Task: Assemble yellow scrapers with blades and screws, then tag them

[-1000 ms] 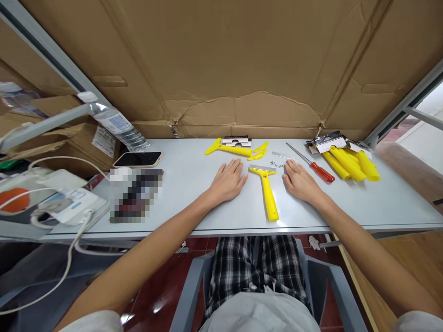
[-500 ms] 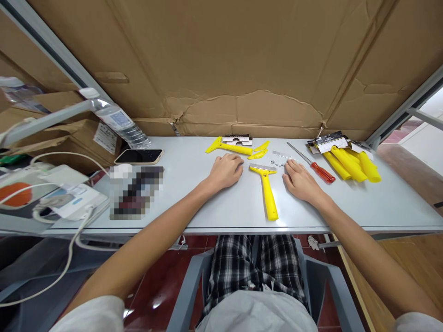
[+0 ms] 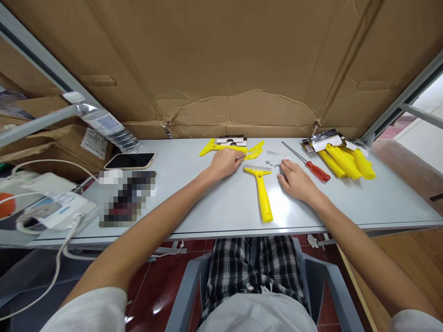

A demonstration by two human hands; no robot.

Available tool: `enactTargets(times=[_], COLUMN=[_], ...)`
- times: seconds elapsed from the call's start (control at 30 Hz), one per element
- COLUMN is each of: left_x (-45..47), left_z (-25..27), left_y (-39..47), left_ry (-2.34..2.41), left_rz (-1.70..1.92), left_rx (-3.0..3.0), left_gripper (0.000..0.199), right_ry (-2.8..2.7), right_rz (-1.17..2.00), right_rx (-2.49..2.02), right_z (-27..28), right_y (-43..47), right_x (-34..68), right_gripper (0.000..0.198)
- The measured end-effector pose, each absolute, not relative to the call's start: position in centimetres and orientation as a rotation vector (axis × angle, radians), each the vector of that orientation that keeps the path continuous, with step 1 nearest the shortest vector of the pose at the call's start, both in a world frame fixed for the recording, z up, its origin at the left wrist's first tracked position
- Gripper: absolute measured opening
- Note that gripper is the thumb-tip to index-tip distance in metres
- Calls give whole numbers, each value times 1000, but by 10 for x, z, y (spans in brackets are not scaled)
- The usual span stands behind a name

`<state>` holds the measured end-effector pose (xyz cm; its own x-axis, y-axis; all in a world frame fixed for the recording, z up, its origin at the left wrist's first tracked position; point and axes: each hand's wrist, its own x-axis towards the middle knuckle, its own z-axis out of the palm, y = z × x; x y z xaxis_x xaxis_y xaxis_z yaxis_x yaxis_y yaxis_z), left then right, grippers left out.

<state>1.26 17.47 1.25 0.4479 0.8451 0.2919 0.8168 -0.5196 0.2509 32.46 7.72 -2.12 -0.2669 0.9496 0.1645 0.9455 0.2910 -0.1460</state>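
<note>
My left hand (image 3: 225, 163) rests on the table with its fingers curled, their tips at the left end of a small yellow plastic piece (image 3: 254, 154). A second such piece (image 3: 256, 146) lies just behind it. Beyond the hand is a yellow scraper (image 3: 221, 147), its handle partly hidden by my fingers. My right hand (image 3: 295, 180) lies palm down, fingers stretched out and holding nothing. Its fingertips are near a thin metal blade (image 3: 277, 154) and several small screws (image 3: 272, 163). Between my hands lies another yellow scraper (image 3: 263, 196), with a metal blade across its head.
A red-handled screwdriver (image 3: 318, 171) and several packaged yellow scrapers (image 3: 344, 161) lie on the right. To the left are a phone (image 3: 130, 161), a water bottle (image 3: 109, 124), and a power strip (image 3: 65, 210) with white cables. Cardboard (image 3: 235, 60) walls off the back.
My left hand has shifted slightly right, bringing its fingertips to the yellow plastic piece. My right hand stays flat in place. The whole view has shifted a little.
</note>
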Motion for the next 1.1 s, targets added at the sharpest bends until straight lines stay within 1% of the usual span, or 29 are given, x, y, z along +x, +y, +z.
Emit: enactTargets(times=[0.3,0.57,0.8,0.87,0.97,1.03,1.1], left_x=[-6,-18,-15,-16,-17,-12,-3], left_z=[11,13,22,26,29,31,33], left_y=[174,174,168,168,169,166,158], left_ry=[1611,1556,1610,1621,1579,1477,1336], left_rz=[486,402,358,441,733,978,1118], left_rx=[2625,2673,2731,2698,2552,2313,2012], left_gripper=[37,29,43,42,36,31,31], right_ry=[-2331,-2342,-2229,-2150,-2055,-2019,-1974], right_rz=[54,41,-32,-41,30,187,451], right_rx=[-1719,-1735,-1647,-1585,-1458,-1427,-1407], right_z=[-19,-20,1,15,40,54,63], right_y=[76,76,76,78,85,93,103], right_x=[324,325,329,325,310,294,277], right_gripper=[74,74,59,56,47,39,33])
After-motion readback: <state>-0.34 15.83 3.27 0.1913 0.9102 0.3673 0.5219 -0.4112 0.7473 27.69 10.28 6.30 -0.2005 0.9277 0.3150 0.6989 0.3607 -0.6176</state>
